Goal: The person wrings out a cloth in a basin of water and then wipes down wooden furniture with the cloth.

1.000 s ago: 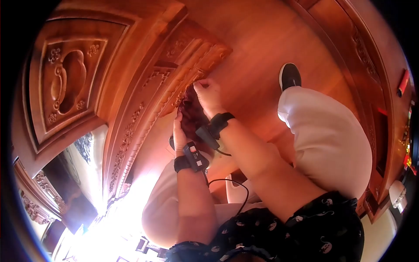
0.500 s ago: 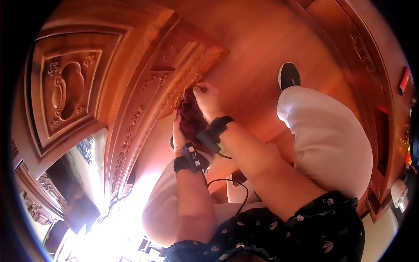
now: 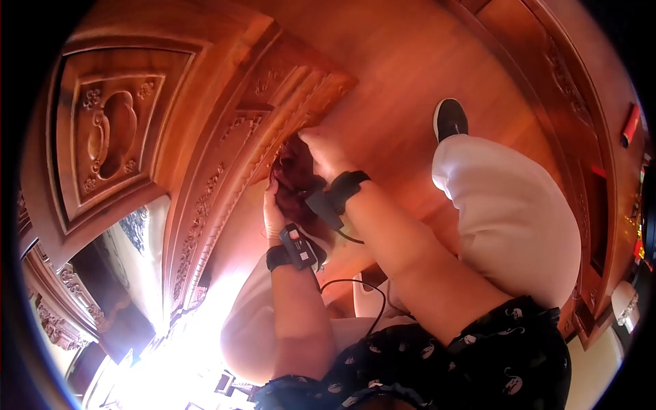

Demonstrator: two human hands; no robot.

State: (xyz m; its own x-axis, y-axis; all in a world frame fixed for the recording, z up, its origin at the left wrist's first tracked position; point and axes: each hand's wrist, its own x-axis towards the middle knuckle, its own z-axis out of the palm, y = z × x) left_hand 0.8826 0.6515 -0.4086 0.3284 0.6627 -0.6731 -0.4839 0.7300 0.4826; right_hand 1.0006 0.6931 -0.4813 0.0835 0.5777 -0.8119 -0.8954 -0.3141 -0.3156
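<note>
1. One dark red cloth point(image 3: 294, 169), held in left hand point(image 3: 273, 213) and right hand point(image 3: 326, 152) (grips partly hidden), beside carved trim point(image 3: 265, 152).
2. Apparent step: working it there; the next move calls for steady fingers.

Reddish-brown floor point(image 3: 396, 89), smooth, sheen in patches; dark shoe point(image 3: 452, 120) with pale sole edge on it.

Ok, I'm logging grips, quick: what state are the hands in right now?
Left hand: holding the dark red cloth, fingers mostly hidden.
Right hand: closed on the same cloth.
</note>
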